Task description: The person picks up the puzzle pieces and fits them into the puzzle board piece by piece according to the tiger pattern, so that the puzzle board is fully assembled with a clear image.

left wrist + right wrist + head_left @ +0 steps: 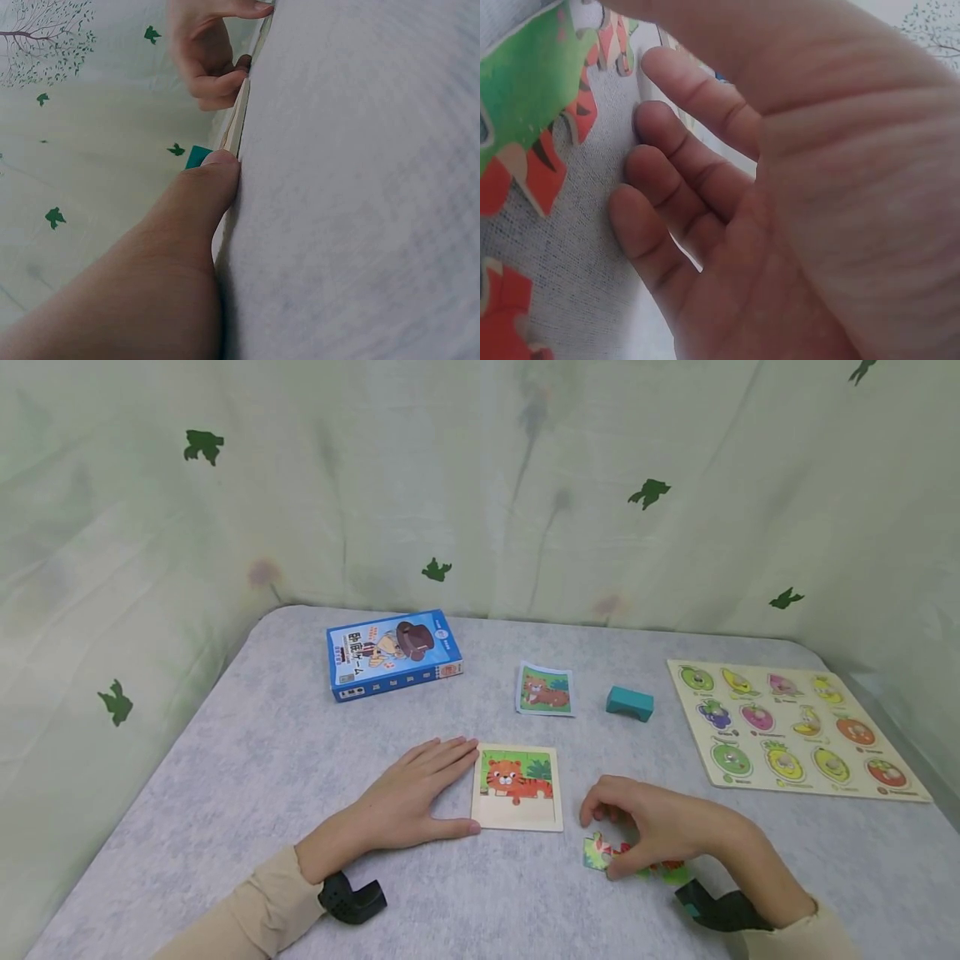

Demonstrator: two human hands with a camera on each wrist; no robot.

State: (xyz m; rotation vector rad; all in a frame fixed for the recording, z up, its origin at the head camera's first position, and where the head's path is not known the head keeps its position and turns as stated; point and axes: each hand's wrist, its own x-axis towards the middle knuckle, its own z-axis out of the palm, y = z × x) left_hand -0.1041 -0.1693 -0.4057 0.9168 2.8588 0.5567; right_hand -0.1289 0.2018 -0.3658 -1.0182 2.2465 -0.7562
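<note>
My left hand (416, 793) lies on the table, fingers extended, its fingertips and thumb against the left side of a small wooden tiger puzzle board (517, 816). The board's upper part holds a tiger's head and back; its lower strip is bare wood. To its right, my right hand (654, 817) bends over loose puzzle pieces, with its thumb at a green and white piece (592, 853). In the right wrist view the fingers curve loosely with nothing between them, beside a green and orange piece (536, 82) and a red piece (506, 307). The thumb's tip is cut off there.
Behind the board lie a tiger picture card (546, 691) and a teal block (630, 702). A blue game box (393, 653) sits at the back left. On the right is a wooden fruit puzzle board (798, 731). A pale curtain (480, 485) hangs behind the table.
</note>
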